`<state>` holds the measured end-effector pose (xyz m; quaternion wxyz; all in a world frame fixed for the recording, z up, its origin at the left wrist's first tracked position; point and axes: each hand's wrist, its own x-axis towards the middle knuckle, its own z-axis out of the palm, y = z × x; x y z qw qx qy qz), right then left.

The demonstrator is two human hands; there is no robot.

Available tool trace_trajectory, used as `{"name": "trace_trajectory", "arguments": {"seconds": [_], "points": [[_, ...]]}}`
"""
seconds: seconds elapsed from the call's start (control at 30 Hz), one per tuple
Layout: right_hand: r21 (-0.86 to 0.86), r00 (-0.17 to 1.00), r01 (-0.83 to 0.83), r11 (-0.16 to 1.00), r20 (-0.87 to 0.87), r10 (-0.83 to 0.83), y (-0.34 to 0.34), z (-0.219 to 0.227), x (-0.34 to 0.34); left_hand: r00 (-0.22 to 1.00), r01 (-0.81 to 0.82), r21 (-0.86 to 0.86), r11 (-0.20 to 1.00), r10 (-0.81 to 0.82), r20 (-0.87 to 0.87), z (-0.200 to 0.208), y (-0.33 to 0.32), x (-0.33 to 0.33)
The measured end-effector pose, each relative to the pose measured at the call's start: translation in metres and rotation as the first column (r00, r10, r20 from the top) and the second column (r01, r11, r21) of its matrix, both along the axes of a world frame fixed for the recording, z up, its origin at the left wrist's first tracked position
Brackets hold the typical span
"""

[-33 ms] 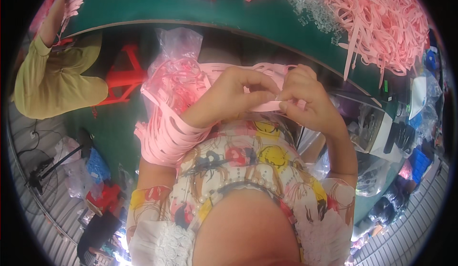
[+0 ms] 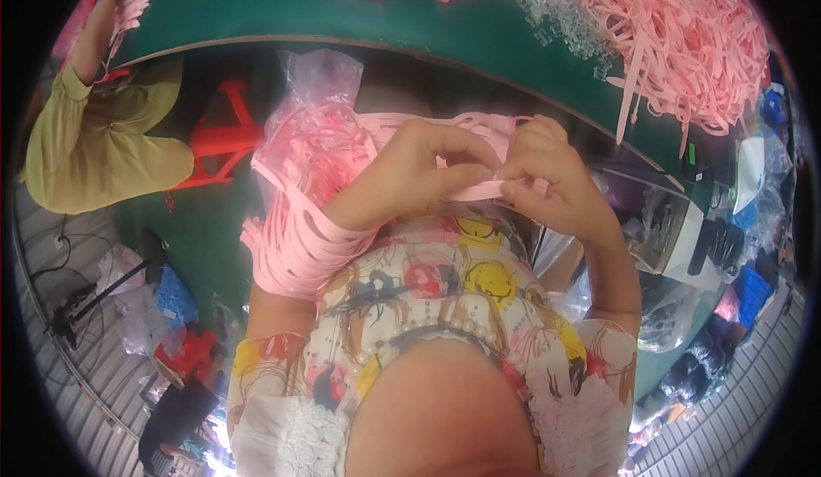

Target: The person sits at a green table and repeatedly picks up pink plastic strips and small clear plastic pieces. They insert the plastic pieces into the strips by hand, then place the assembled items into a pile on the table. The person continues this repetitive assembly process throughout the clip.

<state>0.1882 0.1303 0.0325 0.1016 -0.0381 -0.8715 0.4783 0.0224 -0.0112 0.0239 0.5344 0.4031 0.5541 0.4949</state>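
Both hands meet above my lap, fingertips nearly touching. My left hand (image 2: 436, 161) is closed in a pinch on a pink strap (image 2: 477, 191). From the other side my right hand (image 2: 547, 173) pinches the same strap; a small pale bit shows between the fingertips, too small to make out. Many looped pink straps (image 2: 299, 246) hang around my left forearm. More pink strips lie across my lap behind the hands, beside a clear plastic bag (image 2: 321, 79).
A green table (image 2: 231, 7) lies ahead, with a big heap of pink straps (image 2: 676, 41) and small clear plastic pieces (image 2: 560, 20) at its right. A co-worker in yellow-green clothes (image 2: 111, 144) sits at the left near a red stool (image 2: 224, 135). Bags and boxes stand at the right.
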Motion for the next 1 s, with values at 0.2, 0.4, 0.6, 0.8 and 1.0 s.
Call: {"name": "trace_trajectory", "arguments": {"seconds": [0.2,0.4,0.6,0.8,1.0], "points": [[-0.052,0.999,0.014,0.999,0.036,-0.012,0.000,-0.004,0.001,0.982,-0.037,0.092,0.995,0.053,-0.180,0.005,-0.006,0.006],[-0.171,0.997,0.025,0.985,0.073,-0.013,0.000,-0.010,0.003,0.906,0.006,0.372,0.928,0.152,-0.394,-0.009,-0.012,0.017],[-0.319,0.990,0.108,0.942,0.117,-0.074,-0.007,-0.018,0.006,0.888,0.045,0.427,0.903,0.159,-0.430,-0.021,-0.017,0.019],[-0.280,0.982,0.158,0.947,0.146,-0.121,-0.008,-0.015,0.003,0.905,-0.080,-0.172,0.982,0.144,0.400,-0.011,-0.016,0.022],[-0.267,0.983,0.133,0.954,0.156,-0.093,-0.010,-0.025,0.004,0.996,0.067,-0.186,0.980,-0.056,0.068,-0.017,-0.020,0.016]]}}
